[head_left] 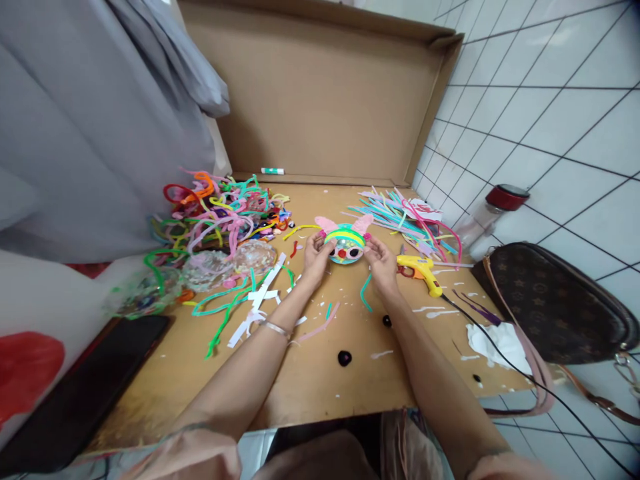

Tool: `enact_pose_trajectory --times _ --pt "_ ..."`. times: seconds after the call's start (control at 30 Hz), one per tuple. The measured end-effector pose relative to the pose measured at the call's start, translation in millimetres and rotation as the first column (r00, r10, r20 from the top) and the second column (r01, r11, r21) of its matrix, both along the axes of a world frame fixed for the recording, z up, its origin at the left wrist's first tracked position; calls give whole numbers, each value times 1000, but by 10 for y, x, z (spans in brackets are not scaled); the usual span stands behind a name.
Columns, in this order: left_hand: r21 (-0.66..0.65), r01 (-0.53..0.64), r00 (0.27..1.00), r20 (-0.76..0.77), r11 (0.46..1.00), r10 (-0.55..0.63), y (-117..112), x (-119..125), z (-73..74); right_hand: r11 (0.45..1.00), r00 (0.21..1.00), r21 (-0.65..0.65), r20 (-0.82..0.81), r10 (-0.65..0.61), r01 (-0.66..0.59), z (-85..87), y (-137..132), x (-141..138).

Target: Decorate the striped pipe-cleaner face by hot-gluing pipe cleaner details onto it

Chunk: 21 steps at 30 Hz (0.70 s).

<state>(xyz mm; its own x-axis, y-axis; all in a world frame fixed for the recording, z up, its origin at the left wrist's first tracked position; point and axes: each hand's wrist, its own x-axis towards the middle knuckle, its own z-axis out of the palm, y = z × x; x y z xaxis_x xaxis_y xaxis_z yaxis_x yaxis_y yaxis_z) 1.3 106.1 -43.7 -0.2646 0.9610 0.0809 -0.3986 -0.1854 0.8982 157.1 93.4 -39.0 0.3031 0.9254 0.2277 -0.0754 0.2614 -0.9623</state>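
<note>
Between my two hands is a small craft animal head point(345, 243), a clear ball with green and yellow bands, pink ears, dark eyes and a red nose. My left hand point(317, 253) grips its left side, fingers closed at the edge. On the opposite side my right hand point(381, 260) pinches it near the base of the ear. Just right of my right hand lies a yellow hot glue gun point(423, 270) with its black cord trailing to the lower right. A bent teal pipe cleaner point(366, 293) rests below the head.
Tangled pipe cleaners point(235, 213) and clear plastic pieces point(207, 267) crowd the left. Straight pipe cleaners point(400, 215) lie back right, near a red-lidded bottle point(493, 210) and brown handbag point(560, 300). A black phone point(90, 380) sits front left. Cardboard point(330, 93) stands behind.
</note>
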Motion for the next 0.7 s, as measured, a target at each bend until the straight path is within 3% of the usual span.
enact_pose_trajectory --times 0.5,0.7 --pt "20 -5 1000 -26 1000 5 7 4 -21 1000 1000 12 7 7 -8 -28 28 -4" --pt "33 -7 999 -38 999 8 1 -5 -18 999 999 -10 -27 -42 42 -55 45 -5"
